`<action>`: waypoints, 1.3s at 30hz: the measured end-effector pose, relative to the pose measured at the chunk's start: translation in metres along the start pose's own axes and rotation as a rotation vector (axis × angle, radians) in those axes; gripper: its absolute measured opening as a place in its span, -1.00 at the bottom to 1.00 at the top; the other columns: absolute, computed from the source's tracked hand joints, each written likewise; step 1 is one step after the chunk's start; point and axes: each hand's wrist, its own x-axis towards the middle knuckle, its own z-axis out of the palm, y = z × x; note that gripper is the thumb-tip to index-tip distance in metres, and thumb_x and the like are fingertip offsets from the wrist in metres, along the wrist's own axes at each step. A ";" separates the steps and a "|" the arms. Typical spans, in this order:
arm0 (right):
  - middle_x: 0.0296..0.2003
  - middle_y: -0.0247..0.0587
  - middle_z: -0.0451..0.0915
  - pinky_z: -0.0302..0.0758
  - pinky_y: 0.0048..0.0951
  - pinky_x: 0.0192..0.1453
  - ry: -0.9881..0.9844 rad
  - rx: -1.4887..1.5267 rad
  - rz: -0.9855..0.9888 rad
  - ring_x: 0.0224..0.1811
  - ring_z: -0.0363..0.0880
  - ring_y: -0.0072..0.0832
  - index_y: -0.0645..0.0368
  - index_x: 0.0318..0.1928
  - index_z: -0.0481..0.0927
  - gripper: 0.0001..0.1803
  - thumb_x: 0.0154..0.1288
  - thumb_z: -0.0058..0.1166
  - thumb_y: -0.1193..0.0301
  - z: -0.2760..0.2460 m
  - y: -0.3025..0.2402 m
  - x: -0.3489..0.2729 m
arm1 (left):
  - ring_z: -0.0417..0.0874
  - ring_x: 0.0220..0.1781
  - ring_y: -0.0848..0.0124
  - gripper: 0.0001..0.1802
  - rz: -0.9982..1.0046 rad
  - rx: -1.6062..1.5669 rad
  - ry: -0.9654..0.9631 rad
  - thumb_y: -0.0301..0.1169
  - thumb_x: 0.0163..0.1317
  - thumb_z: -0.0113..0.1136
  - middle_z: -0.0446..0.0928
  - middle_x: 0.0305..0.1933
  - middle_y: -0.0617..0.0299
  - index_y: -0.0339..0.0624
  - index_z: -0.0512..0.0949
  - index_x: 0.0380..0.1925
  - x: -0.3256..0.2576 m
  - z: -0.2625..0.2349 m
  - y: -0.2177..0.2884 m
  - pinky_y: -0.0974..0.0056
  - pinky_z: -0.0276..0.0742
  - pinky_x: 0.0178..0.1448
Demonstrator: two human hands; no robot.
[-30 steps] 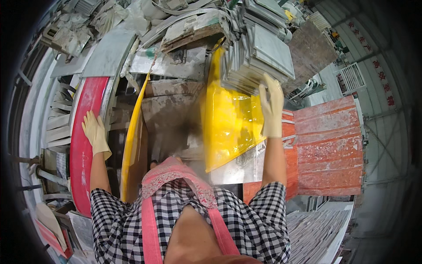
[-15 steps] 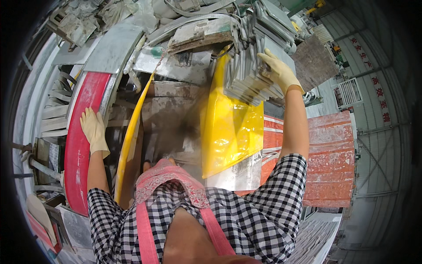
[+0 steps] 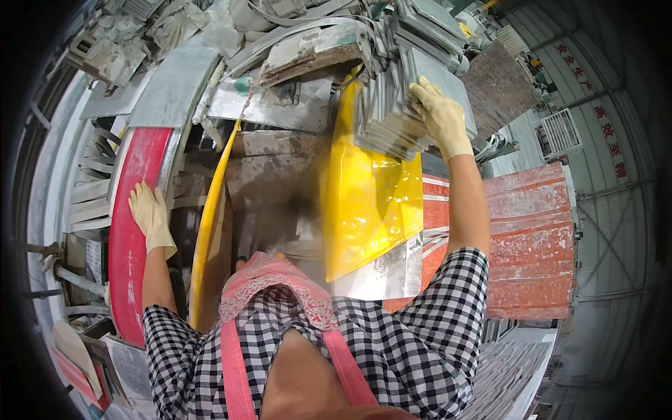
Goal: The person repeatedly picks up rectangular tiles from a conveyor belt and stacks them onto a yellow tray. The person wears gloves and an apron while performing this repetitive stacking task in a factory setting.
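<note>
Head view: one gloved hand rests on a red strip, the other meets a leaning stack of grey slabs.

The left hand (image 3: 152,218) lies by the inner edge of the red strip (image 3: 131,273), fingers slightly apart; the right hand (image 3: 444,126) has its fingers close together at the near edge of the grey slabs (image 3: 386,120), and I can't tell whether they grip one. Those slabs cover the far right corner of a wet yellow sheet (image 3: 371,217). Open room runs between its left edge and a yellow strip (image 3: 209,217). A rough block (image 3: 318,52) crowds the far end, a brown board (image 3: 500,84) stands beyond the slabs, and an orange sheet (image 3: 528,241) spreads right of the forearm.
</note>
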 end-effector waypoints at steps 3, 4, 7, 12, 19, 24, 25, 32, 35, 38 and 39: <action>0.44 -0.26 0.50 0.62 -0.16 0.29 0.100 -0.002 -0.011 0.39 0.55 -0.16 -0.17 0.28 0.59 -0.61 0.48 0.11 0.28 0.010 -0.002 -0.003 | 0.37 0.57 -0.07 -0.38 -0.014 -0.007 0.002 -0.10 0.55 -0.03 0.44 0.50 -0.12 -0.32 0.46 0.41 -0.001 -0.003 0.002 -0.03 0.12 0.68; 0.44 -0.25 0.49 0.63 -0.10 0.27 0.097 -0.014 0.001 0.38 0.55 -0.15 -0.14 0.26 0.59 -0.62 0.48 0.10 0.29 0.011 -0.002 -0.004 | 0.38 0.57 -0.07 -0.39 -0.021 0.002 -0.003 -0.10 0.55 -0.02 0.44 0.50 -0.12 -0.32 0.47 0.40 0.000 -0.004 0.003 -0.03 0.12 0.68; 0.43 -0.24 0.50 0.62 -0.10 0.28 0.118 -0.007 -0.010 0.40 0.53 -0.15 -0.12 0.28 0.58 -0.61 0.49 0.08 0.30 0.007 -0.005 -0.005 | 0.38 0.57 -0.07 -0.39 -0.024 -0.014 -0.002 -0.11 0.55 -0.02 0.44 0.50 -0.13 -0.33 0.47 0.39 0.000 -0.005 0.004 -0.03 0.13 0.67; 0.36 -0.11 0.54 0.47 -0.15 0.41 0.109 0.033 -0.075 0.29 0.59 -0.11 -0.01 0.37 0.50 -0.37 0.28 0.30 0.32 -0.033 -0.019 -0.003 | 0.41 0.55 -0.01 -0.39 0.008 -0.033 0.038 -0.13 0.54 -0.03 0.46 0.47 -0.17 -0.40 0.48 0.37 0.001 -0.002 0.002 -0.04 0.13 0.67; -0.05 -0.14 0.65 0.45 0.00 0.34 0.166 0.260 -0.375 0.14 0.60 -0.16 0.11 0.03 0.56 -0.53 0.08 0.39 0.41 -0.033 -0.106 -0.036 | 0.43 0.53 -0.04 -0.42 0.246 -0.126 0.090 -0.20 0.54 -0.02 0.48 0.44 -0.20 -0.45 0.47 0.35 0.003 0.003 0.001 -0.05 0.15 0.66; 0.04 -0.09 0.64 0.35 0.00 0.47 0.137 0.609 -0.304 0.22 0.56 -0.08 0.19 0.04 0.60 -0.64 0.27 0.27 0.35 0.066 -0.187 -0.132 | 0.43 0.52 -0.06 -0.43 0.308 -0.137 0.092 -0.22 0.53 -0.01 0.48 0.43 -0.23 -0.49 0.48 0.33 0.003 0.005 0.004 -0.05 0.18 0.65; 0.02 -0.07 0.62 0.32 0.03 0.47 -0.002 0.639 -0.205 0.25 0.53 -0.07 0.20 0.00 0.61 -0.68 0.29 0.22 0.33 0.085 -0.197 -0.147 | 0.43 0.52 -0.07 -0.43 0.298 -0.131 0.079 -0.23 0.53 -0.01 0.48 0.44 -0.24 -0.49 0.48 0.33 0.003 0.005 0.004 -0.04 0.19 0.65; 0.09 -0.12 0.64 0.28 0.13 0.49 0.044 0.630 -0.165 0.38 0.45 -0.04 0.22 -0.14 0.69 -0.80 0.28 0.20 0.40 0.141 -0.215 -0.191 | 0.45 0.50 -0.10 -0.45 0.305 -0.075 0.071 -0.26 0.52 -0.01 0.49 0.42 -0.25 -0.49 0.49 0.32 0.000 0.003 0.007 -0.02 0.22 0.64; 0.10 -0.11 0.66 0.27 0.14 0.51 0.058 0.653 -0.155 0.38 0.46 -0.03 0.22 -0.14 0.71 -0.80 0.28 0.21 0.41 0.146 -0.213 -0.191 | 0.45 0.50 -0.10 -0.45 0.277 -0.028 0.087 -0.26 0.53 -0.01 0.49 0.42 -0.24 -0.47 0.49 0.32 -0.003 0.006 0.011 -0.02 0.22 0.65; 0.11 -0.14 0.66 0.27 0.16 0.53 0.069 0.672 -0.137 0.39 0.47 -0.05 0.19 -0.11 0.72 -0.79 0.28 0.21 0.40 0.148 -0.212 -0.193 | 0.41 0.53 -0.09 -0.44 0.247 -0.056 0.073 -0.25 0.54 -0.02 0.46 0.45 -0.24 -0.44 0.46 0.37 -0.003 0.010 0.009 -0.02 0.19 0.66; 0.11 -0.18 0.65 0.26 0.17 0.53 0.064 0.673 -0.136 0.39 0.46 -0.07 0.15 -0.10 0.71 -0.80 0.29 0.21 0.40 0.149 -0.212 -0.193 | 0.39 0.55 -0.08 -0.44 0.241 -0.085 0.075 -0.25 0.55 -0.02 0.44 0.47 -0.23 -0.42 0.44 0.39 -0.003 0.011 0.007 -0.02 0.18 0.66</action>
